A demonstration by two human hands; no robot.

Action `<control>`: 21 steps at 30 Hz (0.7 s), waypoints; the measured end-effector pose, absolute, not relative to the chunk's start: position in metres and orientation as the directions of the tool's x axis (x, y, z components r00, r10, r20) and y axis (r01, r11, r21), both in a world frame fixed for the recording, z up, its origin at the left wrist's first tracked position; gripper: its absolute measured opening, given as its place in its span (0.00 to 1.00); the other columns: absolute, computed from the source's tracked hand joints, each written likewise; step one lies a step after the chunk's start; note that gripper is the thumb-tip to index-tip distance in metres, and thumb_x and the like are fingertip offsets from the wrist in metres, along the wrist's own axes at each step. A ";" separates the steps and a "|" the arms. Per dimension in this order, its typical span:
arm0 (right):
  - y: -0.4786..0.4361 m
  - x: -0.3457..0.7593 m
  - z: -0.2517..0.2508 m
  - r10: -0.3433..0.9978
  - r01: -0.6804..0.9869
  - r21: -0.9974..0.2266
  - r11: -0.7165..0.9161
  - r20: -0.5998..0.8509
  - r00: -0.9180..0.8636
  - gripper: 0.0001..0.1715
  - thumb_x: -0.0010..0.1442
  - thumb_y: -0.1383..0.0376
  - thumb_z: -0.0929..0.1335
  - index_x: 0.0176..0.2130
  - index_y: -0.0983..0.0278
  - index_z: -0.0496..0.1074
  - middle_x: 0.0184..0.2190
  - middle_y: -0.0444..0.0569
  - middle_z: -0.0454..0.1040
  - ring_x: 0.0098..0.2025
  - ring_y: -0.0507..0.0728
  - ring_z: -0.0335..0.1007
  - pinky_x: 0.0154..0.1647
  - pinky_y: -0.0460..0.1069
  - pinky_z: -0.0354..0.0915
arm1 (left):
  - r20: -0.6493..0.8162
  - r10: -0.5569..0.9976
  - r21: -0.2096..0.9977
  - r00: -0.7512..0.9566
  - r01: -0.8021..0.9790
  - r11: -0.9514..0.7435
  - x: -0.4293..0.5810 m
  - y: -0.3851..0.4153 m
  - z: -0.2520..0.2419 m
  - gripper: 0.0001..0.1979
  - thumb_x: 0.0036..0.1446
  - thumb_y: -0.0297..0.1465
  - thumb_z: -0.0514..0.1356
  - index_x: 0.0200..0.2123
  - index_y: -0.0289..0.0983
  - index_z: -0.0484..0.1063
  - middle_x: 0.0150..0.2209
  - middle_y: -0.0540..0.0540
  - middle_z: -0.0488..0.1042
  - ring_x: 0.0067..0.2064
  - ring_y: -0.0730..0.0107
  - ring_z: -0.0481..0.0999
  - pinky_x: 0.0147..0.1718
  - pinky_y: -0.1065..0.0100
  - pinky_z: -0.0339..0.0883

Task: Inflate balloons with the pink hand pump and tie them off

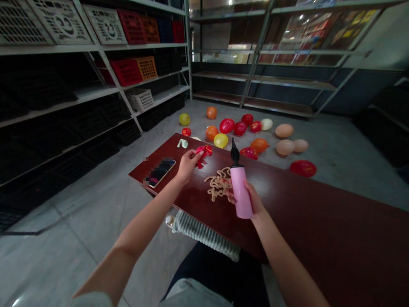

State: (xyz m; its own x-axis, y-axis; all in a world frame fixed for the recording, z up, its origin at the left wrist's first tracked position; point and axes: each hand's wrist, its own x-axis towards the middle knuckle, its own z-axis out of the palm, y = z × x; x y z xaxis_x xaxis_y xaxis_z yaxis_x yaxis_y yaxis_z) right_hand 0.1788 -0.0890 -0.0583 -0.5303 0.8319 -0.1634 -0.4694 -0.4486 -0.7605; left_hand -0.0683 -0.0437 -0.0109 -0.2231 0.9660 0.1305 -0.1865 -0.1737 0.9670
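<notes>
My right hand (252, 197) is wrapped round a pink balloon pump (242, 194), held upright with its black nozzle pointing up. At the table's far edge, my left hand (189, 162) pinches a deflated red balloon (204, 151) with yellow print; whether other red balloons lie under it I cannot tell. Between the hands, a tangled heap of beige string-like strands (219, 184) lies on the dark red table (287, 213), partly behind my right fingers. A phone (162, 174) rests left of my left hand. Beyond it is a pale green limp piece (182, 143), perhaps a deflated balloon.
Inflated balloons in red, orange, yellow, white and peach, such as a peach one (285, 147), lie on the floor (335, 140) beyond the table. Shelving with crates (128, 71) stands at left, more shelves (275, 81) behind. A grey-green ribbed cushion (204, 234) is below the table's near edge.
</notes>
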 end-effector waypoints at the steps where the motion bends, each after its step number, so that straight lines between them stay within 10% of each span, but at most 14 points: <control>1: -0.086 0.184 -0.056 0.838 -0.465 -0.768 -0.441 -0.167 -0.520 0.30 0.54 0.45 0.71 0.47 0.63 0.72 0.36 0.52 0.79 0.34 0.55 0.74 0.22 0.45 0.67 | 0.094 0.977 0.947 -0.194 -0.286 -0.148 -0.049 -0.044 -0.013 0.20 0.50 0.44 0.70 0.31 0.35 0.68 0.26 0.46 0.76 0.24 0.72 0.73 0.25 0.72 0.63; 10: -0.058 0.242 -0.057 0.862 -0.494 -0.798 -0.345 -0.062 -0.502 0.33 0.54 0.44 0.70 0.51 0.62 0.72 0.48 0.54 0.77 0.34 0.53 0.73 0.19 0.43 0.63 | -0.049 0.998 0.858 -0.048 -0.513 0.017 0.077 -0.010 -0.040 0.24 0.52 0.50 0.66 0.30 0.32 0.77 0.28 0.45 0.78 0.28 0.71 0.73 0.30 0.70 0.65; 21: -0.058 0.249 -0.059 0.866 -0.453 -0.804 -0.385 -0.145 -0.479 0.45 0.55 0.41 0.69 0.63 0.62 0.64 0.34 0.49 0.78 0.23 0.50 0.69 0.22 0.44 0.65 | -0.111 0.987 0.833 0.112 -0.532 0.154 0.088 -0.011 -0.045 0.19 0.55 0.46 0.65 0.38 0.35 0.81 0.39 0.41 0.81 0.43 0.60 0.79 0.47 0.65 0.67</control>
State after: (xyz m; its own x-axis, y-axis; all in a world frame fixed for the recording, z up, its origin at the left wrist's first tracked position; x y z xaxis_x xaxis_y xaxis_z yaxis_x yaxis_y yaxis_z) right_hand 0.2489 -0.0584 -0.0590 -0.4786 0.8660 -0.1448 -0.4535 -0.3851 -0.8038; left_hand 0.0876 -0.0107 -0.0448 0.1124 0.9874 -0.1112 -0.5320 0.1543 0.8326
